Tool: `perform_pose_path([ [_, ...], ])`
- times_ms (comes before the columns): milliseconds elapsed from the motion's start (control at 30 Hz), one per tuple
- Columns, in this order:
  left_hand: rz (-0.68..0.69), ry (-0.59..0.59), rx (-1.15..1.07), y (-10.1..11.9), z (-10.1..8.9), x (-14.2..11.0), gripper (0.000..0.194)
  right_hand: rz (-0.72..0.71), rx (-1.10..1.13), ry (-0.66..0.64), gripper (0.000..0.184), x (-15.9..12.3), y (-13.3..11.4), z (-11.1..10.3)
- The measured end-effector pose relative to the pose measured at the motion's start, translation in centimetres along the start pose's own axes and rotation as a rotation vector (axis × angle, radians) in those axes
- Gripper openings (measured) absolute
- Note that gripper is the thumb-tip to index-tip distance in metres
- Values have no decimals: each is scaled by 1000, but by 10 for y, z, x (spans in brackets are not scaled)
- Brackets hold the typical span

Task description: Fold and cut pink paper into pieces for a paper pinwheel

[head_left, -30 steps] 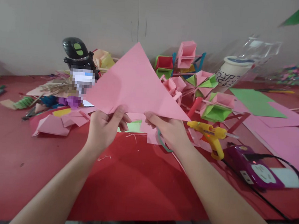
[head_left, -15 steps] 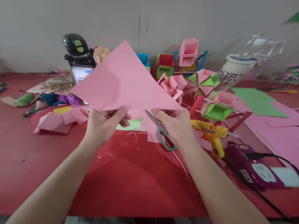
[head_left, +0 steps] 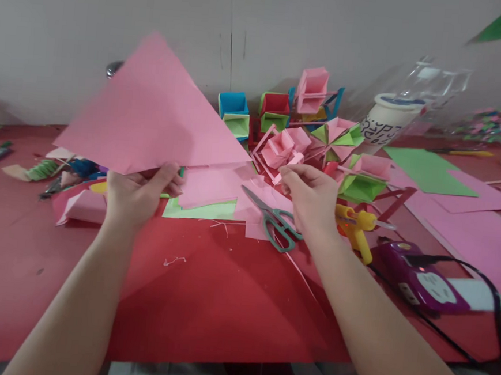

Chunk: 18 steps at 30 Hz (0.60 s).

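My left hand (head_left: 139,193) pinches the lower edge of a pink paper triangle (head_left: 152,110), raised on the left with its point up. The sheet is slightly blurred. My right hand (head_left: 311,192) is apart from the triangle, thumb and forefinger pressed together, and I see nothing between them. Just behind its fingertips are small pink folded paper pieces (head_left: 280,146). Scissors with grey-green handles (head_left: 282,227) lie below and left of the right hand, on pink paper scraps (head_left: 209,187). A light green sheet (head_left: 201,208) is partly under those scraps.
Paper boxes (head_left: 235,108) and a pink-green paper wheel (head_left: 336,136) stand at the back. A yellow glue gun (head_left: 358,225) and a purple power strip (head_left: 429,277) with a black cable are on the right, near a patterned cup (head_left: 383,120) and pink sheets (head_left: 467,239).
The triangle has moved left and up with my left hand. My right hand has let go of its edge and shifted slightly away, uncovering more of the scissors and paper boxes.
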<state>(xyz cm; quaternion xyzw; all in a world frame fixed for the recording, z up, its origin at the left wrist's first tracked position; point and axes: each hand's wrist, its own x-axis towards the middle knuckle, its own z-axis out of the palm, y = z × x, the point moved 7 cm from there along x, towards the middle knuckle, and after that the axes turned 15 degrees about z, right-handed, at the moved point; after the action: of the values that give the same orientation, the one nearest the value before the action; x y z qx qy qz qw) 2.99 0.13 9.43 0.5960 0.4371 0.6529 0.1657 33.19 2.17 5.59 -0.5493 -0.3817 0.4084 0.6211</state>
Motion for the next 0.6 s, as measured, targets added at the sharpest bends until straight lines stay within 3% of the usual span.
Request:
perform_pose_path([
  [100, 3, 9, -28, -3, -7, 4, 16, 28, 79, -71, 10, 5, 5, 1],
  [233, -20, -134, -55, -4, 3, 0, 17, 69, 5, -367, 29, -10, 5, 27],
  [300, -30, -210, -95, -5, 11, -3, 18, 87, -110, -481, 28, -22, 6, 39],
  [467, -137, -301, -271, -14, 33, -16, 15, 77, -147, -515, 29, -36, 7, 48],
  [600, -150, -433, -213, -8, 55, -30, 15, 64, -105, -543, 26, -44, 7, 54],
])
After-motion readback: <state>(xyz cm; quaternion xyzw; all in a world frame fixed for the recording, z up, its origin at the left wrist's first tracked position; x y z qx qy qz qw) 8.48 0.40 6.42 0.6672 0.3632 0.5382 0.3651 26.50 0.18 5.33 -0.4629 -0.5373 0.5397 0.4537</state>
